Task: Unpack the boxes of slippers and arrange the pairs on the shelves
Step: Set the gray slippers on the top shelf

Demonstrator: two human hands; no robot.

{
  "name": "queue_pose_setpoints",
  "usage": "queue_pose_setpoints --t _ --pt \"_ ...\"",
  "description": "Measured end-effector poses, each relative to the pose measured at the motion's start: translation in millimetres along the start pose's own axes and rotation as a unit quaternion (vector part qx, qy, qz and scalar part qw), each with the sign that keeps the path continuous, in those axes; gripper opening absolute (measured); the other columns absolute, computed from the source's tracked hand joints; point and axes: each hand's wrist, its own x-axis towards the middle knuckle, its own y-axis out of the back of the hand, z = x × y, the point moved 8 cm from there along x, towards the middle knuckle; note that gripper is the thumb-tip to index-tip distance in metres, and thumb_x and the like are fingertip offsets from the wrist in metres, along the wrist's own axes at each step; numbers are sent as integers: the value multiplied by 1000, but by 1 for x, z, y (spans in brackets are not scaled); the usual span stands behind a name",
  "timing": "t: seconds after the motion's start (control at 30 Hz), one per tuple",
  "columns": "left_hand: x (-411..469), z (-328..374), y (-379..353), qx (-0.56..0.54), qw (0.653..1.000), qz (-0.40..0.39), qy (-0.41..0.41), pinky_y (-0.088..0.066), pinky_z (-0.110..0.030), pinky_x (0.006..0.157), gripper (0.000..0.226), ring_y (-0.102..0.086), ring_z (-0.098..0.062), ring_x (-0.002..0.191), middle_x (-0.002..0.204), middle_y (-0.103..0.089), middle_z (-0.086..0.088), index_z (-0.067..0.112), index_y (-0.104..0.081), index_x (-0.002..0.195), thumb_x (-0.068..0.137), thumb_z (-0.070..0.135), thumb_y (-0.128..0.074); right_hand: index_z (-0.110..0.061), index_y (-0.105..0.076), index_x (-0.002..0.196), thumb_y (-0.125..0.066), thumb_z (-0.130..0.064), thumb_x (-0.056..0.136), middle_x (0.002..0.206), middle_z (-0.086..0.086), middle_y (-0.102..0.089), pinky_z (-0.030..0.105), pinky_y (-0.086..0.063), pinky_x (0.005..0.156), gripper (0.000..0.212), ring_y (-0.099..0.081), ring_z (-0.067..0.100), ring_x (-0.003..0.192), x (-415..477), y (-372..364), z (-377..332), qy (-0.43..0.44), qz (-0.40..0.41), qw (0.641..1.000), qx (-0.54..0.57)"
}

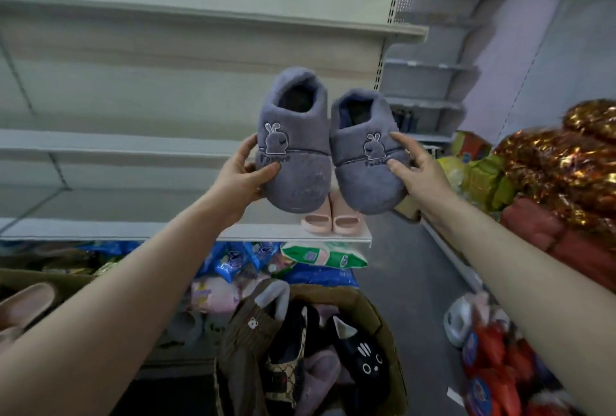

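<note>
While our left hand (245, 177) grips the left grey slipper (295, 162) and our right hand (411, 165) grips the right grey slipper (361, 178), a pink pair (345, 223) sits on the shelf (283, 233) beyond.

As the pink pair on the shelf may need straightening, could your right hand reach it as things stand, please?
Probably not: the right hand grips a blue slipper that hangs in front of the pink pair.
</note>
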Motion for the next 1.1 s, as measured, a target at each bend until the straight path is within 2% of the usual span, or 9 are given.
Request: queue_pose_setpoints --t 0.1,0.27,0.37,0.5,0.63,0.9,0.97,1.07,1.1 --pt "9 38 -7 2 999 -15 -32 -54 -26 59 61 -66 -19 87 110 -65 -12 21 -35 145 92 1 -58 -31 -53 138 -60 -5 95 128 -2 -63 23 -51 95 51 -63 5 111 12 10 -26 25 -3 1000 -7" --pt "38 91 -22 8 997 -20 -70 -57 -30 65 58 -66 -20 92 110 -67 -8 24 -38 144 93 3 -58 -45 -56 129 -59 -7 94 130 -3 -64 39 -50 102 51 -61 10 118 48 26 -67 67 19 997 9" --pt "63 117 -33 9 997 -7 -82 -59 -32 70 54 -66 -21 95 111 -67 -3 24 -40 142 94 6 -58 -48 -56 125 -58 -10 96 127 0 -65 36 -54 94 48 -64 12 111 82 37 -82 62 52 996 40" --pt "105 142 -46 7 995 35 -92 -59 -28 62 41 -64 -21 95 121 -61 -5 26 -44 131 95 11 -58 -39 -58 123 -55 -11 99 118 2 -65 31 -55 80 37 -63 12 95 138 47 -92 39 90 992 79" --pt "158 157 -59 -13 995 58 -84 -58 -27 58 40 -64 -18 91 123 -58 -6 23 -44 131 96 12 -58 -31 -60 124 -54 -15 99 111 -4 -63 33 -55 76 31 -63 18 97 194 56 -94 13 111 990 91" --pt "257 172 -80 6 994 104 -22 -56 -26 45 32 -58 -15 79 123 -59 -9 11 -49 132 101 15 -48 -24 -59 115 -48 -22 104 116 7 -60 38 -60 64 16 -60 23 90 280 53 -77 -97 94 974 180" --pt "269 178 -86 6 993 120 -19 -56 -28 50 29 -60 -15 70 112 -57 -8 9 -50 129 101 17 -48 -21 -58 120 -46 -27 104 110 5 -57 37 -60 67 20 -59 21 90 295 54 -79 -97 87 970 203" --pt "284 187 -90 -5 989 149 -20 -56 -31 74 18 -63 -9 43 87 -49 2 16 -48 117 100 20 -51 -18 -56 130 -52 -45 99 119 6 -55 41 -59 85 42 -59 26 109 315 55 -83 -72 62 974 208" --pt "289 190 -92 8 988 152 -30 -55 -33 81 21 -66 -10 52 86 -48 4 18 -49 116 97 23 -55 -21 -58 127 -57 -57 92 125 7 -55 42 -58 90 50 -58 27 115 319 55 -83 -56 50 981 177"
